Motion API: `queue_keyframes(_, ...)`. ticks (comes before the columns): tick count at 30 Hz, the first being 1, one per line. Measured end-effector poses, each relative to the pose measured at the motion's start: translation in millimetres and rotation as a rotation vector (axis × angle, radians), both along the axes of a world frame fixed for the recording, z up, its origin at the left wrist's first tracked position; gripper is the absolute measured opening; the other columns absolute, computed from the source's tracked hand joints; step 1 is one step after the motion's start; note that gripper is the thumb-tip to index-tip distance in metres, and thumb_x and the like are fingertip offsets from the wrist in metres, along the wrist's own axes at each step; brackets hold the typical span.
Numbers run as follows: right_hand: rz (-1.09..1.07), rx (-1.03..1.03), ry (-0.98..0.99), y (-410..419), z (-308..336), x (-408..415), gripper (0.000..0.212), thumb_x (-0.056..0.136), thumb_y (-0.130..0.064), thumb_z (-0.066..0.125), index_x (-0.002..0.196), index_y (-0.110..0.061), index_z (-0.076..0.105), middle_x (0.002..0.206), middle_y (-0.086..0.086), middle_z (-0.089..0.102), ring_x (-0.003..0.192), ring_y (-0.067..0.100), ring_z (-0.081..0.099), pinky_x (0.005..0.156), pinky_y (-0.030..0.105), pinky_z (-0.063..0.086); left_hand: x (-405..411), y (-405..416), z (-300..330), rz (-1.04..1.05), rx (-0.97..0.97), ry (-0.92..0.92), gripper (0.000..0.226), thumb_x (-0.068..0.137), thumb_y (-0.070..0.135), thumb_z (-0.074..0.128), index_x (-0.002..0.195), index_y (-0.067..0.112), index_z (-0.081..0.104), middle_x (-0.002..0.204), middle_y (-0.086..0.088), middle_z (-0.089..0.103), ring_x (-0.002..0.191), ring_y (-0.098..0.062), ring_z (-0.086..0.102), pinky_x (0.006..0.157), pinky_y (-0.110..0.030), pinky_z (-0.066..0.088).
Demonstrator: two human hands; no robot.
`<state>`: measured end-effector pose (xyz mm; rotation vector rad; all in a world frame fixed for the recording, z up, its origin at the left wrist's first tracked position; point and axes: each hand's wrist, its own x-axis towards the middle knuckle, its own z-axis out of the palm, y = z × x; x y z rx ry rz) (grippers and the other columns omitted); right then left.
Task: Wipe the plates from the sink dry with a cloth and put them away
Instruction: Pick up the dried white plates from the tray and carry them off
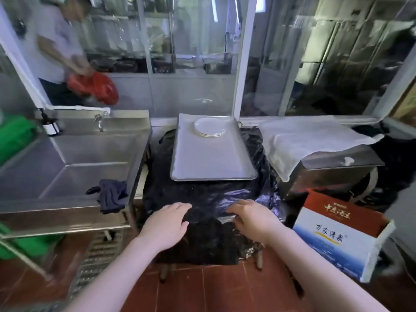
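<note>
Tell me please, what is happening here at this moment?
A person stands at a stand covered in black plastic sheet. The left hand and the right hand rest on its near edge and hold nothing. A stack of white round plates sits on the flat metal tray. The dark blue cloth hangs over the steel sink's front edge; no plates show in it.

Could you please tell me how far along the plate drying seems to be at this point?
A stack of white plates already sits on the metal tray. The sink shows no plates, and the dark cloth hangs on its edge. Both hands, left and right, hold nothing. It looks nearly finished.
</note>
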<state>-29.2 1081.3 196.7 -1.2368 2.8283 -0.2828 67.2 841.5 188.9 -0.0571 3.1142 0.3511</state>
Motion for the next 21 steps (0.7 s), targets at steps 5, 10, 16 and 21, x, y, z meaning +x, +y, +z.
queue_keyframes(5,-0.005,-0.004,-0.061,-34.7,-9.8,-134.3,0.035,0.091,-0.022,0.049,0.125,-0.025,0.060,0.128,0.000,0.059,0.120,0.022,0.051,0.095,0.034,0.045,-118.8,-29.3,-7.2,0.073,0.055,0.006,0.051,0.099,0.035,0.043,0.148,0.029,0.032,0.152,0.012,0.035,0.137,-0.013,0.037,0.111,-0.033,0.035)
queue_keyframes(10,0.021,-0.016,-0.112,-79.7,-6.2,-248.0,0.037,0.096,-0.024,0.049,0.132,-0.024,0.055,0.136,-0.001,0.055,0.125,0.020,0.048,0.103,0.031,0.039,-218.1,-68.9,-5.8,0.110,0.106,0.011,0.052,0.098,0.034,0.045,0.148,0.026,0.034,0.151,0.010,0.037,0.135,-0.013,0.040,0.108,-0.031,0.037)
queue_keyframes(16,-0.046,-0.020,-0.215,-121.6,-24.8,-359.5,0.036,0.096,-0.025,0.049,0.132,-0.026,0.055,0.137,-0.004,0.053,0.126,0.017,0.048,0.103,0.029,0.039,-341.2,-115.1,-21.1,0.086,0.179,-0.019,0.052,0.099,0.031,0.048,0.148,0.024,0.035,0.151,0.006,0.039,0.136,-0.012,0.040,0.107,-0.023,0.030)
queue_keyframes(21,-0.207,-0.091,-0.304,-135.5,-38.1,-431.4,0.033,0.095,-0.022,0.052,0.127,-0.026,0.060,0.130,-0.005,0.059,0.119,0.016,0.054,0.101,0.024,0.039,-434.2,-144.1,-47.4,0.064,0.289,-0.086,0.048,0.097,0.027,0.051,0.144,0.022,0.042,0.146,0.004,0.047,0.131,-0.013,0.046,0.105,-0.023,0.033)
